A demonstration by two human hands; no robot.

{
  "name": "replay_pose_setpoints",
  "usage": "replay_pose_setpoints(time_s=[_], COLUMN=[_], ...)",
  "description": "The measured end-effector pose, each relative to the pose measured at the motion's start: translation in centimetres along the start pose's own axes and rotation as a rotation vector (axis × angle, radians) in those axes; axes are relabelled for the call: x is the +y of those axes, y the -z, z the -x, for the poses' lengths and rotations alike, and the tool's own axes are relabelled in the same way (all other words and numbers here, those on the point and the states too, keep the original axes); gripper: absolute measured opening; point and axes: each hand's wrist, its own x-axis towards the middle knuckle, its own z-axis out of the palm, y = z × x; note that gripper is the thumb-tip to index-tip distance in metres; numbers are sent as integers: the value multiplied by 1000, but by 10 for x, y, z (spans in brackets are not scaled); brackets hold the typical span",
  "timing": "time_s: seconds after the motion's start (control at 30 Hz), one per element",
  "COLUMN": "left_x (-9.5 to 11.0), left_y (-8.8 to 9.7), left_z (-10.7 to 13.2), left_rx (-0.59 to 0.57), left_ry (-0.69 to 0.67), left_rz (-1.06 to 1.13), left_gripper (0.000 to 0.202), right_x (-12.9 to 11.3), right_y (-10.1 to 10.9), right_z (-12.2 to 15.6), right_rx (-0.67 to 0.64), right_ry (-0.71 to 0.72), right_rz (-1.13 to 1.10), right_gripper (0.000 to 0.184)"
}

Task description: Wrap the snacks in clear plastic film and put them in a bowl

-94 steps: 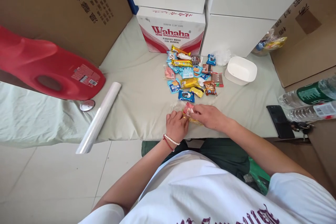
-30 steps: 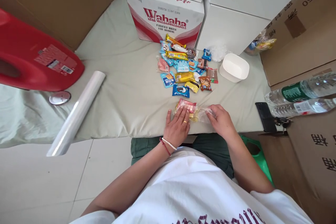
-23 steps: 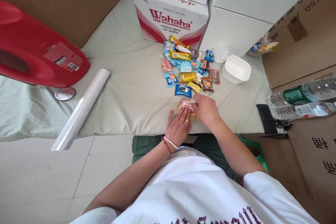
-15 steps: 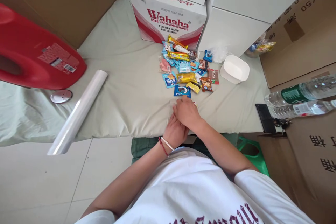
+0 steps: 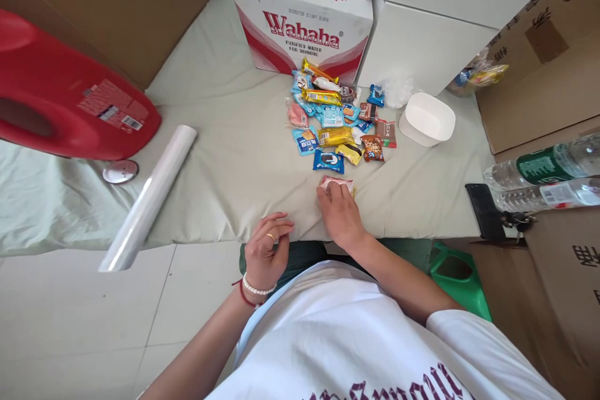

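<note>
My right hand (image 5: 341, 215) rests near the front of the cloth-covered table, its fingers bent down onto a small red-and-white snack packet (image 5: 345, 183). The hand covers much of that packet. To the left, my left hand (image 5: 268, 247) hovers by the table's front edge, fingers extended and holding nothing. Just beyond the right hand lies a blue snack packet (image 5: 328, 161), the closest of a loose pile that includes a yellow packet (image 5: 335, 136), a brown cookie packet (image 5: 374, 148) and several others. A white plastic bowl (image 5: 427, 119) stands right of the pile.
A Wahaha water carton (image 5: 304, 28) stands behind the snacks. On the left are a roll of clear film (image 5: 150, 197), a round lid (image 5: 120, 171) and a big red jug (image 5: 70, 94). At right lie a phone (image 5: 485, 209), keys (image 5: 518, 220) and plastic bottles (image 5: 539, 165).
My hands were together, right over left. My left hand has drawn away to the left and towards me. The red-and-white packet now shows more under my right hand.
</note>
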Motion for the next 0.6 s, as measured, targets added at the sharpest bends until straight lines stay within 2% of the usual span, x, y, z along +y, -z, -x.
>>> replay_pose_setpoints(time_s=[0.13, 0.23, 0.33, 0.4, 0.5, 0.6], left_x=[3, 5, 10, 14, 21, 26], left_y=[-10, -32, -57, -71, -85, -94], left_z=[-18, -33, -47, -54, -61, -63], left_rx=[5, -89, -254, -359, -374, -302], left_ry=[174, 257, 384, 472, 571, 632], left_rz=[115, 245, 515, 693, 783, 760], left_gripper=[17, 44, 74, 74, 61, 54], right_x=[26, 44, 50, 51, 54, 60], right_y=[25, 38, 38, 35, 33, 33], right_z=[3, 7, 11, 13, 20, 30], right_rx=[119, 172, 74, 6, -5, -14], right_ry=[-20, -124, -278, -361, -428, -342], right_rz=[-404, -811, -1268, -1493, -1624, -1585], right_gripper=[36, 30, 28, 33, 40, 46])
